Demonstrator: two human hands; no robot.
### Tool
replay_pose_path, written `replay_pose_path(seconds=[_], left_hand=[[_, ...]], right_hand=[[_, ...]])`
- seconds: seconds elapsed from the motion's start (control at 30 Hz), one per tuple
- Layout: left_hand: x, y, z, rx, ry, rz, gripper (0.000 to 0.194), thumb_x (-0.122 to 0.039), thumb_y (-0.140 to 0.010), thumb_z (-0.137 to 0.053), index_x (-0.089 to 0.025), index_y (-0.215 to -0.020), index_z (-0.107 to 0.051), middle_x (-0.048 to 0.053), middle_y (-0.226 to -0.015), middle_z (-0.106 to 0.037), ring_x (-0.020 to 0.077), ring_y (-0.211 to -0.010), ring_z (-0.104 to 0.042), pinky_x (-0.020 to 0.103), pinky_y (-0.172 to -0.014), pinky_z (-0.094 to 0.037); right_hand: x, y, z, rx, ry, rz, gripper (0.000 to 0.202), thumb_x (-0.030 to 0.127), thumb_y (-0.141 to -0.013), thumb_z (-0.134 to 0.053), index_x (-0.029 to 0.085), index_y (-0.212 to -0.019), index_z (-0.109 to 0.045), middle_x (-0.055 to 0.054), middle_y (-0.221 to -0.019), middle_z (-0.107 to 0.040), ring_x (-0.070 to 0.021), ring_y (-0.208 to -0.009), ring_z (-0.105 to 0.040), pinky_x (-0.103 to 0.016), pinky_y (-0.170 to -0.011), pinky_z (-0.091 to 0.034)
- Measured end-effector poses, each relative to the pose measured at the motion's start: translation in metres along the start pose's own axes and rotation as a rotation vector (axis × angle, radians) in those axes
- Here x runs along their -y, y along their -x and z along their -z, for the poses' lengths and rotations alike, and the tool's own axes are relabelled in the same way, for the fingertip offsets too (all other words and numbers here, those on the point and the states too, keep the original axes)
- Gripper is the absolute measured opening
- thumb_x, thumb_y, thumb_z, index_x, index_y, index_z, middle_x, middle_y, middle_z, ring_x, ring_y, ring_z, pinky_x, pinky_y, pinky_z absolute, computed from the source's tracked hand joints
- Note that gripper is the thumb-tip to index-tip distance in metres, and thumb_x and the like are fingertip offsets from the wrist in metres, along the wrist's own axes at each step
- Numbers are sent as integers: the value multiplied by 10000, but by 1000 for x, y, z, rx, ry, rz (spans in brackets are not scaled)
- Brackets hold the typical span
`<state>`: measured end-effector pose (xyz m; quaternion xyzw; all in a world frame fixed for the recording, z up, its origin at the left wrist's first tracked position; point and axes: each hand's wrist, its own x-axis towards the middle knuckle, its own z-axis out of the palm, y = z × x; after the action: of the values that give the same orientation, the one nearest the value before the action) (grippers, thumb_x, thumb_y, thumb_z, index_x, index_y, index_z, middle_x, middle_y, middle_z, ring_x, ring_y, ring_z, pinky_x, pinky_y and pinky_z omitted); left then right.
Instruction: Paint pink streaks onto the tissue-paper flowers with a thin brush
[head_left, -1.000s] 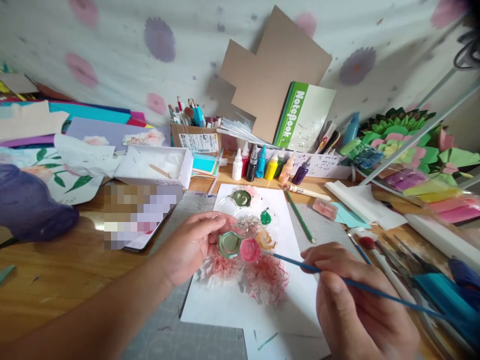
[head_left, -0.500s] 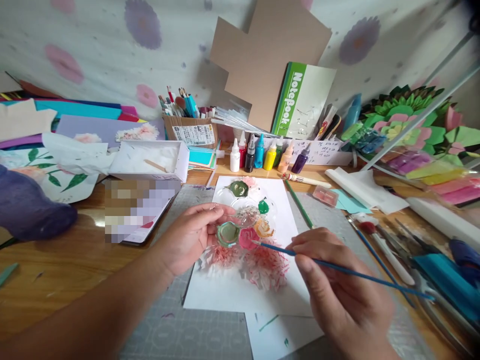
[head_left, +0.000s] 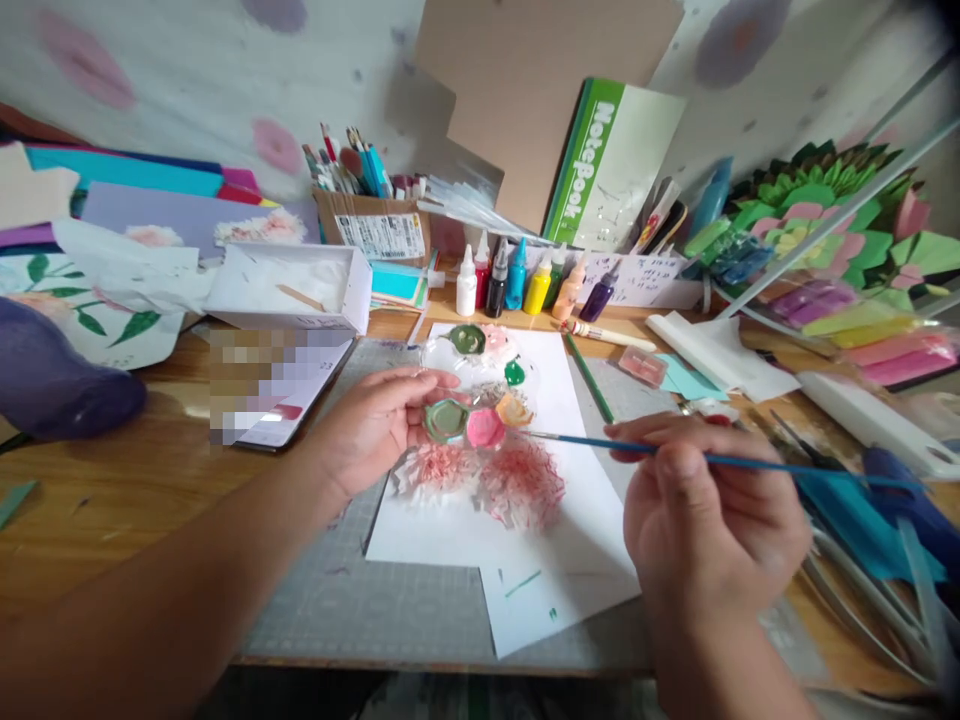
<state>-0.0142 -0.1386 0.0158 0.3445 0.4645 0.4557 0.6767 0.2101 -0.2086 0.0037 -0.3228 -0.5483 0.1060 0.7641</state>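
My left hand pinches the left edge of a clear paint palette, whose wells hold green, pink, orange and white paint. Between the fingers of my right hand is a thin blue paintbrush, its tip pointing left, just right of the palette's pink and orange wells. Two ruffled flowers with red-pink edges lie on white paper, in front of the palette.
Paint bottles stand in a row behind the paper. A green pencil lies at its right edge. Left are a phone and a white box; scissors and tools lie at the right.
The brush tip has left the pink well and moved right, with my right hand shifting right. The camera view has tilted down, showing the table's front edge.
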Motion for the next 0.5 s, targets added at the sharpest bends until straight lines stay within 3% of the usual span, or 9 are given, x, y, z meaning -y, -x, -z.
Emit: replay_pose_path(seconds=[0.07,0.17,0.33,0.5], left_hand=[[-1,-1,0,6,-5,-21,102,-207,-781,-735,-124,-800,-791,100,-765,-771,190,-693,-692,296,-615,-565],[-1,-2,0,6,8,4,119,-217,-814,-709,-124,-824,-782,95,-771,-775,179,-705,-689,278,-628,-547],[-1,-2,-2,13,-6,-19,147,-202,-862,-665,-93,-852,-763,114,-769,-771,187,-717,-703,285,-648,-529],[-1,0,-1,15,-20,-40,145,-221,-842,-680,-103,-851,-765,116,-780,-777,209,-733,-708,316,-651,-553]], right_hand=[[1,1,2,-55,-5,8,63,216,-903,-712,220,-840,-704,26,-612,-595,-188,-593,-640,-388,-610,-552],[4,7,11,48,45,-8,121,220,-914,-689,221,-794,-673,25,-613,-566,-175,-549,-598,-397,-598,-550],[15,21,31,390,160,53,74,193,-938,-591,234,-885,-621,9,-659,-606,-180,-584,-606,-400,-608,-562],[34,19,35,781,335,130,172,74,-833,-580,201,-948,-594,-36,-765,-683,-184,-687,-671,-421,-744,-631]])
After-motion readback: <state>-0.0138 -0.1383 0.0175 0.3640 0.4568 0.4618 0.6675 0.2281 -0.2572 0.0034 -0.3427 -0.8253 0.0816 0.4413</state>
